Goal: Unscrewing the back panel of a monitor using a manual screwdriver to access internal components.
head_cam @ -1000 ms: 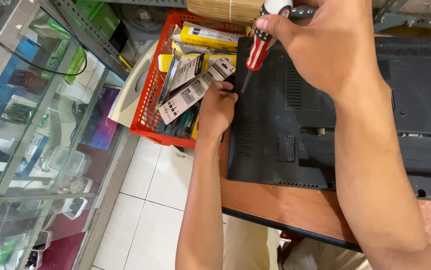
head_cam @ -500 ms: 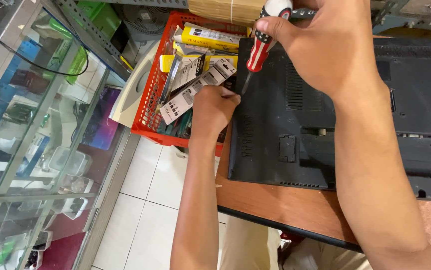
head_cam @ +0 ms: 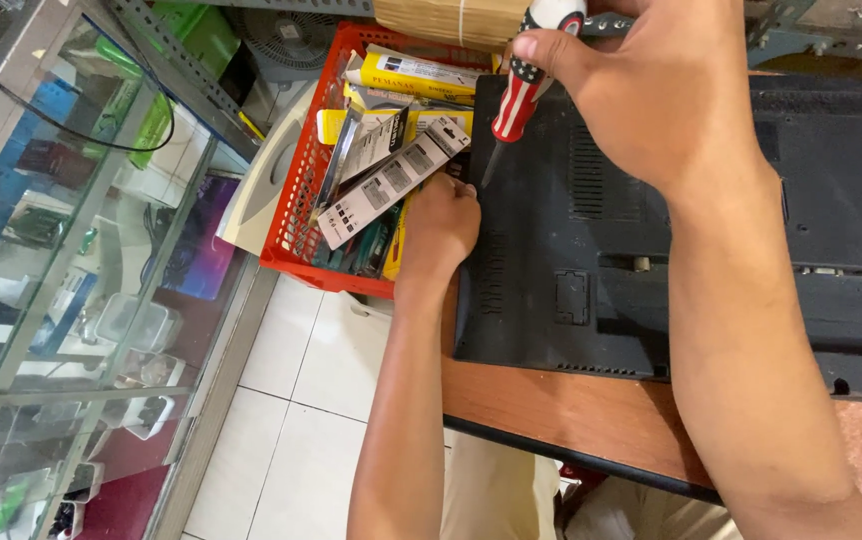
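Observation:
A black laptop (head_cam: pixel 651 250) lies bottom-up on a wooden desk (head_cam: pixel 551 410). My right hand (head_cam: pixel 651 90) grips a screwdriver (head_cam: pixel 523 90) with a red, white and blue handle; its tip points down at the laptop's far left corner. My left hand (head_cam: pixel 441 225) rests with curled fingers at that same corner, against the laptop's left edge, next to the red basket. What the left fingers hold, if anything, is hidden.
A red plastic basket (head_cam: pixel 296 200) full of packaged tools and yellow boxes stands left of the laptop. A glass display cabinet (head_cam: pixel 71 280) with small goods fills the left side. White floor tiles (head_cam: pixel 301 400) lie below the desk edge.
My left hand has shifted slightly down and right along the laptop's corner. The right hand keeps the screwdriver in about the same place.

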